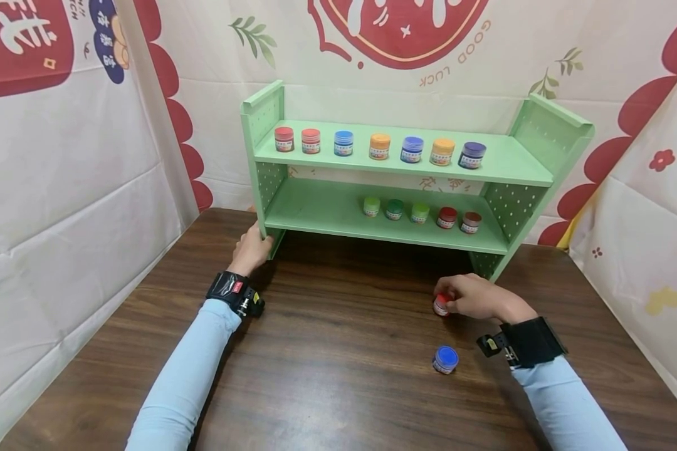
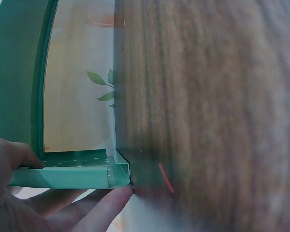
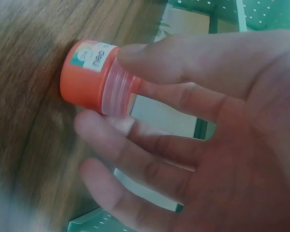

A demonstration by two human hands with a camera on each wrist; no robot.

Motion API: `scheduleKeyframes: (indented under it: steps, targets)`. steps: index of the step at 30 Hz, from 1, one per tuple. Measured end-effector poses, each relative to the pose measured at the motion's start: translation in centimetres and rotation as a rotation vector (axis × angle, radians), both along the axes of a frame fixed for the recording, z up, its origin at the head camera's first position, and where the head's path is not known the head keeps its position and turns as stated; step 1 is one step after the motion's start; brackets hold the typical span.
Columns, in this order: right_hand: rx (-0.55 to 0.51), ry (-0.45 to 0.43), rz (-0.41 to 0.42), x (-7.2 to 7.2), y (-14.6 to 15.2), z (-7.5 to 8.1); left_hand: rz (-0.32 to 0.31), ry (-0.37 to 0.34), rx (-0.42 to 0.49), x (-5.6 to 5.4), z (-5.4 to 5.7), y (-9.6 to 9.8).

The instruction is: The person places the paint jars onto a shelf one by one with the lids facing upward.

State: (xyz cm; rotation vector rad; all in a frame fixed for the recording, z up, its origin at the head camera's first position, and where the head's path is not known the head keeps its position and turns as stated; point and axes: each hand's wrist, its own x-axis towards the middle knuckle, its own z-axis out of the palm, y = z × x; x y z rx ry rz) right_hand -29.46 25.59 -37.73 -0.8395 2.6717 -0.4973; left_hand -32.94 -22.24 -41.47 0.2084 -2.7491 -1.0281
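Note:
A green two-tier shelf (image 1: pixel 338 227) stands at the back of the table. My left hand (image 1: pixel 251 249) grips the lower front edge of its left side panel (image 2: pixel 63 178), thumb on one side and fingers on the other. Below the shelf's right end, my right hand (image 1: pixel 479 297) pinches a small red paint jar (image 1: pixel 441 305) between thumb and fingers. In the right wrist view the jar (image 3: pixel 85 79) shows an orange-red body, a white label and a clear ridged collar, its base at the wood. Nearer the front lies a blue paint jar (image 1: pixel 446 359).
Several jars line the top shelf, among them a red jar (image 1: pixel 284 139) and a dark purple jar (image 1: pixel 472 155). The lower shelf holds green jars (image 1: pixel 372 207) and dark red jars (image 1: pixel 447 218) toward its right. Printed cloth (image 1: pixel 214 125) hangs behind the wooden table (image 1: pixel 316 351).

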Motion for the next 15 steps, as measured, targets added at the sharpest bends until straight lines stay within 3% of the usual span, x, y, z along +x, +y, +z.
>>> scheduleKeyframes:
  steps: [8,12,15]
  targets:
    - [-0.016,-0.013,0.015,0.0,0.1,0.6,-0.008,0.014,0.008,-0.1,0.3,0.1]
    - [-0.082,-0.023,0.074,0.3,-0.6,1.5,-0.001,0.003,0.01,0.0,0.2,0.0]
    - [-0.119,0.031,0.138,0.4,-1.7,2.8,-0.005,-0.004,0.013,0.0,0.1,0.0]
